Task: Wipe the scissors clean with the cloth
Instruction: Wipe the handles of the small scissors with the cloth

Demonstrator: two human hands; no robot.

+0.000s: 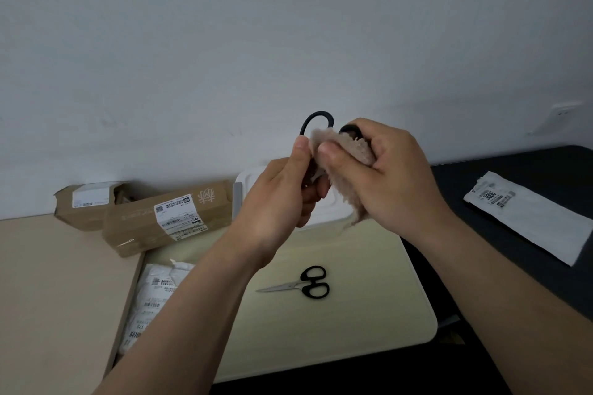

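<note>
Head view: a pale surface [369, 314] carries cardboard boxes [167, 218] at 9 o'clock; a white mailer [529, 218] lies at 3. At centre, raised, the left hand [282, 199] grips the scissors [316, 120]. The right hand [385, 176] pinches the cloth [349, 163] against them, hiding the blades. A spare pair [301, 285] lies at 6.

Both hands are raised close together, bare forearms angling inward.
The left hand [282, 199] curls round the scissors [317, 117], thumb upright; the right hand [385, 176] pinches the cloth [349, 170] between thumb and curled fingers, just beside the left thumb.
</note>
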